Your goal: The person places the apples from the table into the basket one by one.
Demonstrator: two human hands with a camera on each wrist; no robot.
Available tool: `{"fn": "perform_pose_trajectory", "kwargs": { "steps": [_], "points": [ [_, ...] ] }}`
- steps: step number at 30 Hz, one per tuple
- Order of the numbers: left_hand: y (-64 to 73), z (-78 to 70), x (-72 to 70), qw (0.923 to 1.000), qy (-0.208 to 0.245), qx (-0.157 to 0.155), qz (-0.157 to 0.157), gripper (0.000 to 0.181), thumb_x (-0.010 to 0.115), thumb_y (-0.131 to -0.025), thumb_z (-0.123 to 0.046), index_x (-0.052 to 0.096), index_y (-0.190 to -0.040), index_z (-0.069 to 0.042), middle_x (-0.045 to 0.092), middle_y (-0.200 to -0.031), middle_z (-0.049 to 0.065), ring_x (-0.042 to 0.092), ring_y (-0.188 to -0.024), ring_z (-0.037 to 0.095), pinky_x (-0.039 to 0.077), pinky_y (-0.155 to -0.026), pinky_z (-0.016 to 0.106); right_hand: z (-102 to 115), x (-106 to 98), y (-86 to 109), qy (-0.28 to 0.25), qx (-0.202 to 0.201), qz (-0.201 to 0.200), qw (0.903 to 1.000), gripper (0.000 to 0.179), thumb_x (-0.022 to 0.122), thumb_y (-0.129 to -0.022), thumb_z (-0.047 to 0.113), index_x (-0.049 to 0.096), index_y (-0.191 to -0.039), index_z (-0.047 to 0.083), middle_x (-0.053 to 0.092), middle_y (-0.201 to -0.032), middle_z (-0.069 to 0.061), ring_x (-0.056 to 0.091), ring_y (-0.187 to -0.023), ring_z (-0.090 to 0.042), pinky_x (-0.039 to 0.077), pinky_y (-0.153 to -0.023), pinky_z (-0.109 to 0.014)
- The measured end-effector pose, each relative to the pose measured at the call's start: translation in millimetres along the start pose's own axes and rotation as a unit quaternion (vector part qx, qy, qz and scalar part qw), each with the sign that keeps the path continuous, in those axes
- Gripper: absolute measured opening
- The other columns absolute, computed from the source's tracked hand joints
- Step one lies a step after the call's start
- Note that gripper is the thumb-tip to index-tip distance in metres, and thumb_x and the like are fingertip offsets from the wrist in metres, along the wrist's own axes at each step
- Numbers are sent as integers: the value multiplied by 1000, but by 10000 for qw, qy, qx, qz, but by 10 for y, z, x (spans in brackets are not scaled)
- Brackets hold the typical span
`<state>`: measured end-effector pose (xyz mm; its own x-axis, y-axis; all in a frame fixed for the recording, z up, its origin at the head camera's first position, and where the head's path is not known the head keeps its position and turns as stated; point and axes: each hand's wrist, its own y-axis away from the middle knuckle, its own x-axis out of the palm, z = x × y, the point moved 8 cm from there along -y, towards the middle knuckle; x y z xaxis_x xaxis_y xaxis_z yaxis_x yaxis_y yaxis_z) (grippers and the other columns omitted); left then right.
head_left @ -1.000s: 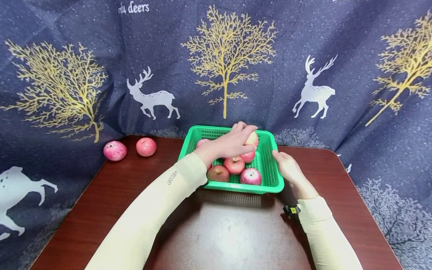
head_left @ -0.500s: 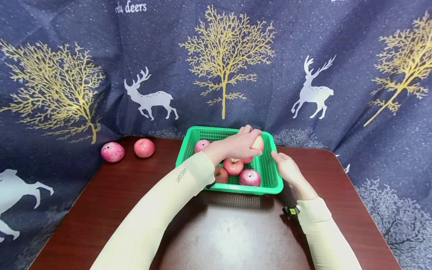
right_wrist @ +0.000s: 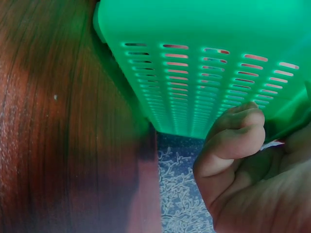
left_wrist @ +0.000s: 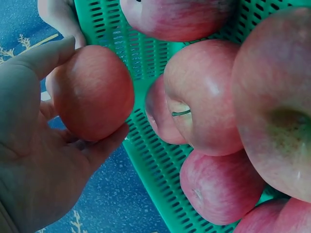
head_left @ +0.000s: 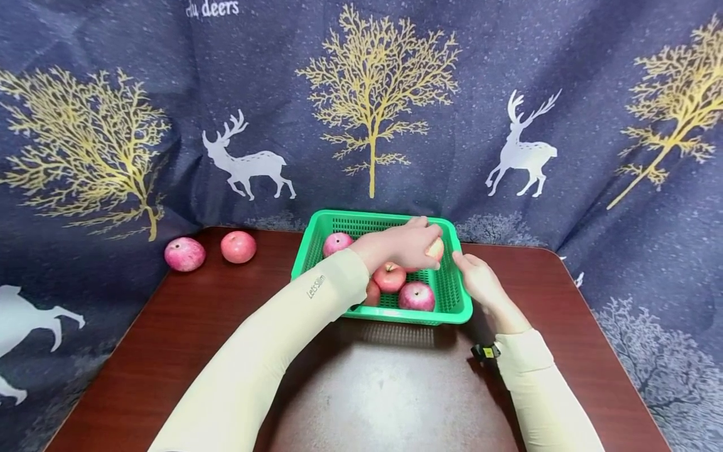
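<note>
My left hand [head_left: 408, 246] reaches over the green plastic basket [head_left: 418, 316] and grips a red apple [head_left: 436, 249] near its right back corner. In the left wrist view, thumb and fingers curl round that apple [left_wrist: 95, 92] beside the basket's wall. Several other apples lie inside, among them one with its stem up [head_left: 390, 277], a streaked one [head_left: 417, 295] and one at the back left [head_left: 337, 243]. My right hand [head_left: 484, 285] holds the basket's right rim, thumb on top. In the right wrist view its curled fingers [right_wrist: 238, 138] rest against the slotted outer wall. My left forearm hides part of the basket.
Two more apples, a streaked one [head_left: 185, 254] and a plain red one [head_left: 238, 247], lie on the brown table [head_left: 237, 295] at its back left. A dark blue cloth [head_left: 327, 157] with printed deer and trees hangs behind the table.
My left hand has moved right and slightly down with the apple, towards the basket's right side. The back-left apple shows more fully. My right hand stays on the rim.
</note>
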<state>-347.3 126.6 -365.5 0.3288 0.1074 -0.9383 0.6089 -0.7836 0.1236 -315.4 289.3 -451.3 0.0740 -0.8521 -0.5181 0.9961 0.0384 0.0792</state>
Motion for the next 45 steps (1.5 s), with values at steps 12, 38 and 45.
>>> {"fn": "perform_pose_trajectory", "kwargs": {
  "steps": [12,38,45],
  "points": [
    [-115,-69,120,9980,-455,-82,440,61,75,-103,-45,52,-151,-15,47,-166,20,27,-166,44,31,-130,51,-5,-13,1,-161,-10,6,9999,66,41,-118,57,63,-130,-4,78,-112,-17,72,-91,-12,59,-83,-31],
    [-142,-143,217,9942,-999,101,385,65,82,-98,-49,59,-147,-13,61,-142,10,63,-129,27,56,-100,45,-9,5,12,-181,18,30,9998,63,41,-119,55,63,-126,-3,78,-108,-15,73,-86,-12,60,-78,-32],
    [-128,-151,227,9937,-1031,-55,441,71,82,-98,-52,56,-153,-15,57,-147,12,62,-133,27,55,-104,47,-10,12,7,-223,0,3,9998,63,42,-119,55,64,-126,-3,78,-108,-16,74,-86,-12,61,-78,-33]
  ]
}}
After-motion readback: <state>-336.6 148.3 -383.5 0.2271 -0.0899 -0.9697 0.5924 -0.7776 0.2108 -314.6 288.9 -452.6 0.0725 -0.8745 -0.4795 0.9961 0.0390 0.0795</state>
